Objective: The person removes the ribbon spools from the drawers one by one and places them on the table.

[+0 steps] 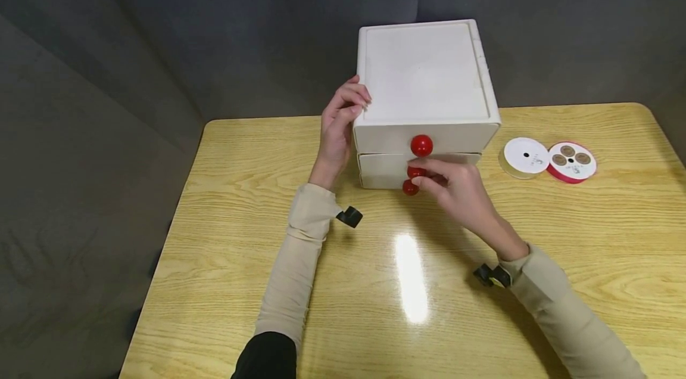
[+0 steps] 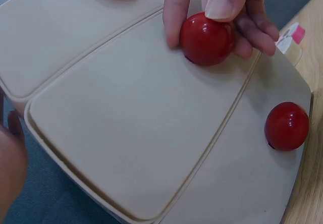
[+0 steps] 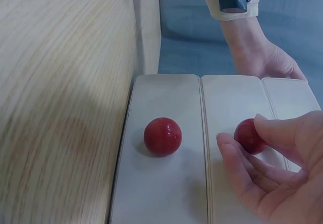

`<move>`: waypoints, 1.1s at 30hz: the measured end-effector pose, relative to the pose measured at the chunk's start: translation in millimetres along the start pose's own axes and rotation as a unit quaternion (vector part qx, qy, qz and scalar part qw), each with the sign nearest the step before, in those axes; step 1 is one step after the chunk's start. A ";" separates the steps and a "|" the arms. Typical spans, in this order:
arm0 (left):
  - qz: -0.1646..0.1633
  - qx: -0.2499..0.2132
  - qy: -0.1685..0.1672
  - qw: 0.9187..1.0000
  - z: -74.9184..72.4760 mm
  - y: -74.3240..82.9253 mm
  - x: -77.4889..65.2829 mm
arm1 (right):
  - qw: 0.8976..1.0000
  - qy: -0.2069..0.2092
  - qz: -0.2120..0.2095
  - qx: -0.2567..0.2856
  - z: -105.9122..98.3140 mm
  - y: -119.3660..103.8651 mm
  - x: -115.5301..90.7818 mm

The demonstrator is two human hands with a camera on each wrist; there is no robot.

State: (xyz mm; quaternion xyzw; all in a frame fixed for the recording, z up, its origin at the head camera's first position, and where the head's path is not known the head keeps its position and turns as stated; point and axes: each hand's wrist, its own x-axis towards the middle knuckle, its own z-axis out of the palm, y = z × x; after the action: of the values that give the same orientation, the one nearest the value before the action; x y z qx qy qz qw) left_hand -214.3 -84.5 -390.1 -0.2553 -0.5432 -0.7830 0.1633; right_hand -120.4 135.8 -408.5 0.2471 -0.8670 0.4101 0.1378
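Note:
A white cabinet [image 1: 423,72] with three drawers, one above another, stands on the table; each drawer front has a round red knob. My right hand [image 1: 455,191] is at the middle drawer [image 2: 126,118], thumb and fingers on either side of its red knob [image 2: 208,40]. My left hand [image 1: 340,123] rests against the cabinet's left side, fingertips over the top edge. The top knob [image 1: 421,145] and the bottom knob [image 3: 162,136] are untouched. Whether the middle drawer stands slightly out, I cannot tell.
Right of the cabinet, a white-faced ribbon spool [image 1: 525,156] and a pink-edged spool [image 1: 572,162] lie side by side on the wooden table [image 1: 241,218]. A dark curtain [image 1: 257,27] hangs behind the table.

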 end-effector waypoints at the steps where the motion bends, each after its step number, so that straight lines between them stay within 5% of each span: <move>1: 0.000 0.000 0.000 1.000 0.1 0.0 0.0 | 1.000 0.001 0.004 0.000 0.1 0.2 0.6; 18: -0.003 0.001 0.008 1.000 -1.0 -0.4 -0.5 | 1.000 -0.005 0.017 -0.012 4.1 -2.3 1.9; 27: 0.001 0.002 0.002 1.000 -0.5 -1.3 -0.6 | 0.992 -0.106 0.045 0.051 0.2 -3.9 -5.5; 33: 0.001 0.002 0.002 1.000 -0.3 -1.5 -0.7 | 0.988 -0.144 0.042 0.038 2.7 5.1 -9.1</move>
State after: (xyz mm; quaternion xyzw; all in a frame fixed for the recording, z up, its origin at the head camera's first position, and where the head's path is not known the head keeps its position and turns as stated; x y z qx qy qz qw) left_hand -214.6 -84.3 -391.7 -0.2540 -0.5443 -0.7821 0.1662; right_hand -115.7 139.3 -417.5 0.2722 -0.8711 0.4084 -0.0152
